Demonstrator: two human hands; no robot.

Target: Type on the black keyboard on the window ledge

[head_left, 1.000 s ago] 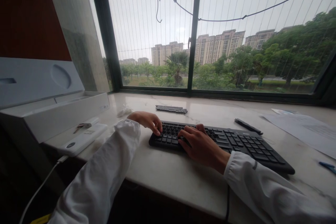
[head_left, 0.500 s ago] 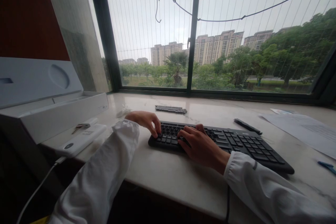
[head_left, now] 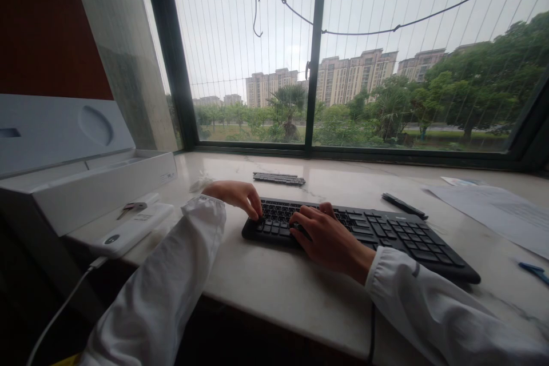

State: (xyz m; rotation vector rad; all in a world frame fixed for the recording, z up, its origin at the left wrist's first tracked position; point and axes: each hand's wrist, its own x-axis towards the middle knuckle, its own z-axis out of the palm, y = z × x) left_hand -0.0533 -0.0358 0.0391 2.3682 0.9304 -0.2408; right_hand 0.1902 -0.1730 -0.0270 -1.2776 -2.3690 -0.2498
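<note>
A black keyboard (head_left: 386,237) lies on a pale marble sill (head_left: 283,291) in front of a big window. My left hand (head_left: 235,194) rests over the keyboard's left end, its fingertips down on the keys. Over the keys a little to the right sits my right hand (head_left: 328,237), fingers curled onto them. Both arms wear white sleeves. Neither hand holds anything.
An open white box (head_left: 86,183) stands at the left, with a white power bank (head_left: 132,229) and its cable beside it. A small dark key strip (head_left: 278,178) lies behind the keyboard, a black pen (head_left: 405,206) to its right, papers (head_left: 493,209) at far right.
The hands stay on the keys with only slight finger movement. The view has shifted a little.
</note>
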